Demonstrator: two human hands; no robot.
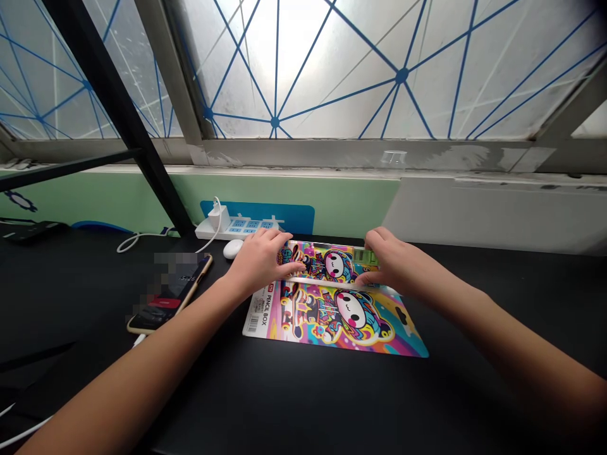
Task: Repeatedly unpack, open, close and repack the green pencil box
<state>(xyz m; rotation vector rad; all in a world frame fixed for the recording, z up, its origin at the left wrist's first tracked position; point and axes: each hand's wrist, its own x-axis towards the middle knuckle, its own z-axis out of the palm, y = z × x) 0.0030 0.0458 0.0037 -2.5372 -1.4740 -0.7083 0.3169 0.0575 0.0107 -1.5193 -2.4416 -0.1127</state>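
Nearest me, my left hand [258,265] and right hand [391,260] reach out over the black counter [303,404]. Both are closed on the pencil box [332,319]: my left fingers [270,237] lie over its upper left end, and my right fingers [377,237] curl over its upper right end, with the thumb near a pale fold. The box lies flat, its glossy cartoon-printed panels meeting along that straight fold, with a barcode at its near left corner. A translucent green piece [365,256] sits at the far edge, just beside my right fingers. The counter runs well past the box to the right and toward me. Left of the box lie a gold-edged phone [168,294], its screen partly blurred, and a smooth white mouse [232,249]. Farther off, a white power strip [239,227] with blue sockets and a charger [219,218] stand before a green wall [284,193], below a frosted window [332,69] crossed by blue lines.
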